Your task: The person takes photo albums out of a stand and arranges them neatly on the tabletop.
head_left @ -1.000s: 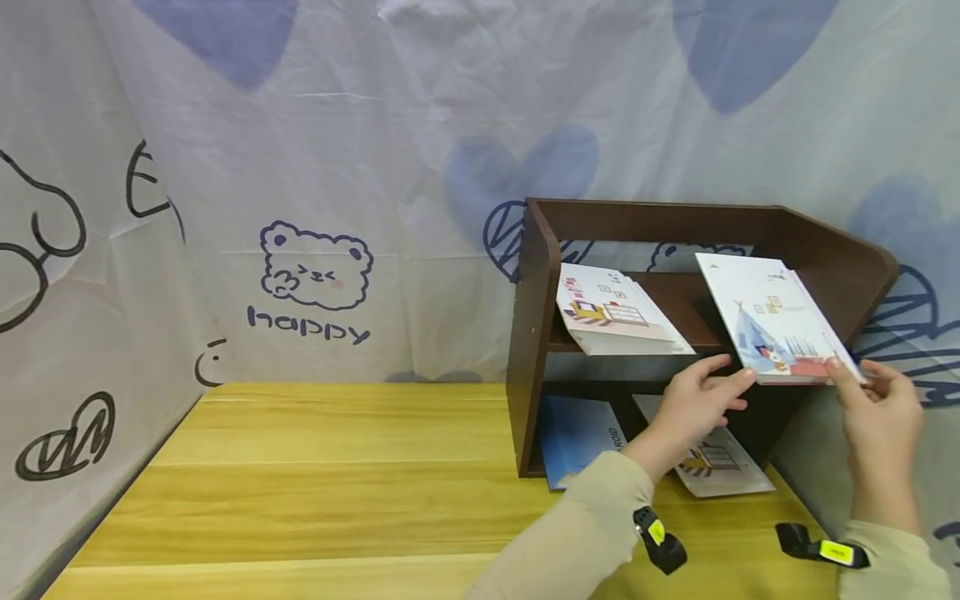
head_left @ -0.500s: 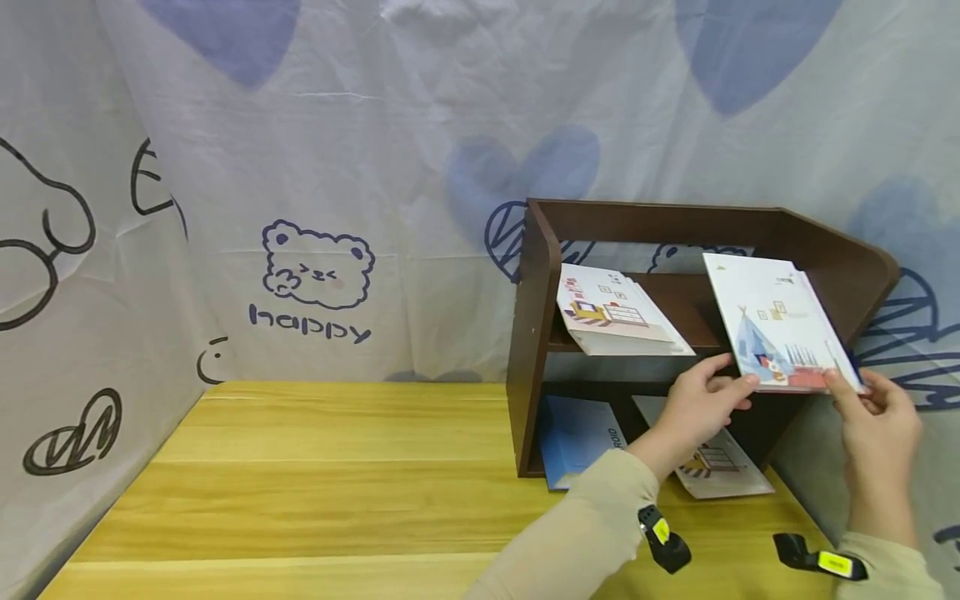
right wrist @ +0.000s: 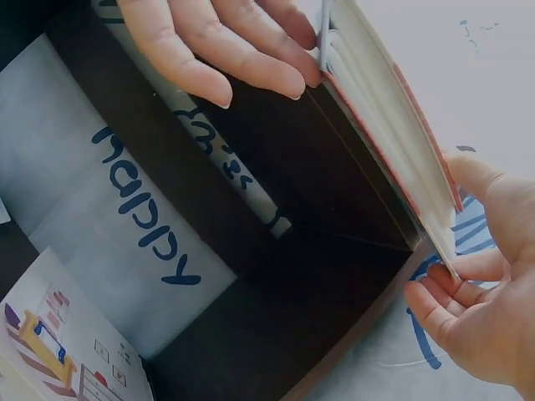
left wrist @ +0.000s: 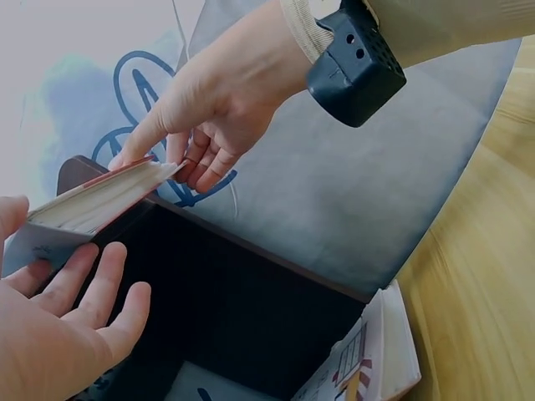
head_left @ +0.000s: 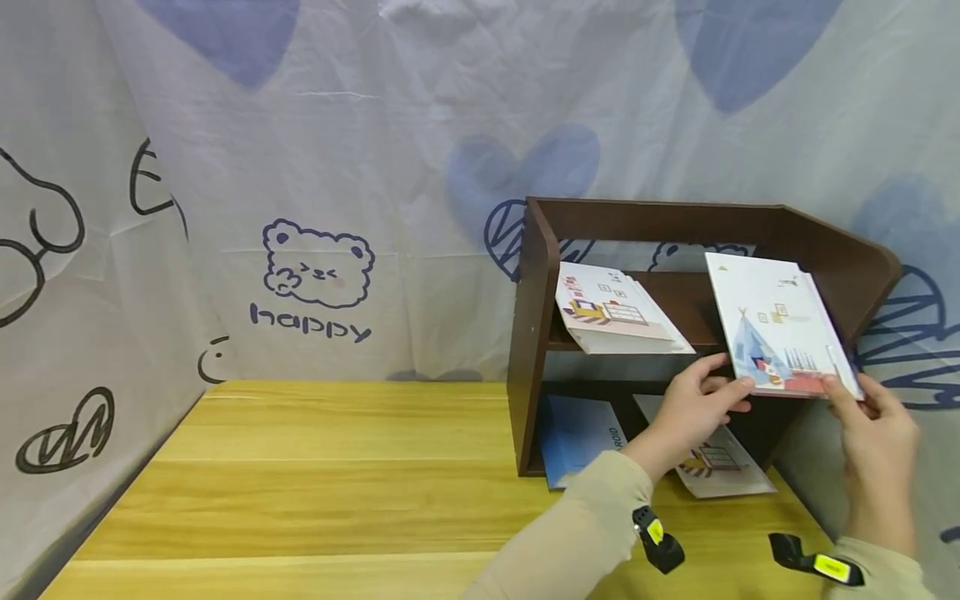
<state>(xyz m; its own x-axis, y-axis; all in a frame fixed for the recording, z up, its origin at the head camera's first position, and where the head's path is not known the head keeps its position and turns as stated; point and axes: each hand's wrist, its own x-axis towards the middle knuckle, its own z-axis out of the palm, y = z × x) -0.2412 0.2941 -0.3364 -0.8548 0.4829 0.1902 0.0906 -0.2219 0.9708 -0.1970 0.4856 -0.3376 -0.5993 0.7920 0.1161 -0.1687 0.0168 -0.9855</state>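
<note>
A white book [head_left: 780,325] with a blue tent on its cover is held between both hands at the right side of the upper shelf. My left hand [head_left: 693,404] holds its near left corner, thumb on the cover and fingers underneath. At the near right corner, my right hand [head_left: 877,429] pinches the edge. The left wrist view shows the page edges of this book [left wrist: 104,196], with the left hand [left wrist: 58,334] below it and the right hand [left wrist: 217,109] at its far end. The right wrist view shows the right hand [right wrist: 493,276] gripping a reddish-edged corner.
A dark brown two-level shelf [head_left: 532,333] stands on the wooden table [head_left: 337,475] before a patterned cloth. Another white book [head_left: 611,312] lies on its upper level at left, sticking out. Below lie a blue book [head_left: 581,433] and a white book [head_left: 723,467], partly behind the left arm.
Both hands have drawn the tent book slightly right and toward the front of the shelf, and their hold stays the same. The other books have not moved.
</note>
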